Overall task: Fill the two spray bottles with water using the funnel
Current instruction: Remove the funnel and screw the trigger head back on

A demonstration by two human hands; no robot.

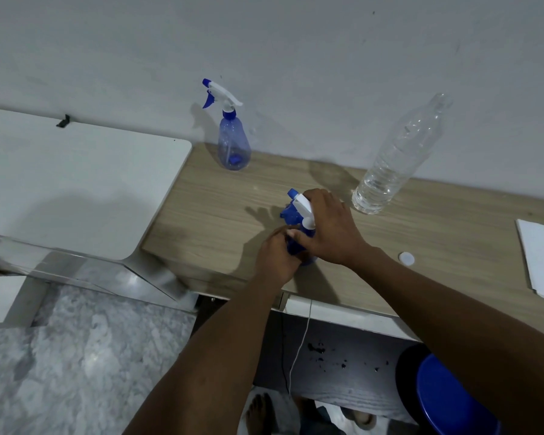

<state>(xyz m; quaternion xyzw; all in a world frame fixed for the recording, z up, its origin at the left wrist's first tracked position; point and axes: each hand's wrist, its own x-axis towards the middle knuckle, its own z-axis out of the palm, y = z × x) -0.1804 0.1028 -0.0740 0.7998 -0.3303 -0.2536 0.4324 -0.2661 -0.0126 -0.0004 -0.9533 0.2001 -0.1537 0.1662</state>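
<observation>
Right now the translucent blue plastic spray bottle with a white-and-blue trigger head (299, 227) stands on the pale wood-grain desk (208, 211), near its front edge, caught between both hands. The left hand (275, 254) is wrapped around the bottle's body from the left, fingers closed on it, steadying it. The right hand (332, 229) comes over from the right and is clamped around the trigger head and collar, with the thumb at the neck. My judgement is that the head is being twisted, on or off, but which way cannot be told.

What the coming move turns on is the bottle's long axis: it runs upright, tilted a little away from the person, with the nozzle pointing up and left. So the neck lies directly under the right hand's grip, while the left hand holds lower down on the same axis.

Further back, close to the grey wall (296, 42), a second blue spray bottle (233, 142) stands upright with its head fitted, well apart from the hands. To the right stands a clear, ribbed plastic water bottle (390, 164), uncapped and about a third full. A small white round cap (406, 258) lies on the desk near the right forearm, and white paper (540, 255) is cut off at the right edge.

Most of the held bottle is hidden by the hands, so its water level cannot be read. No funnel is clearly visible anywhere.
</observation>
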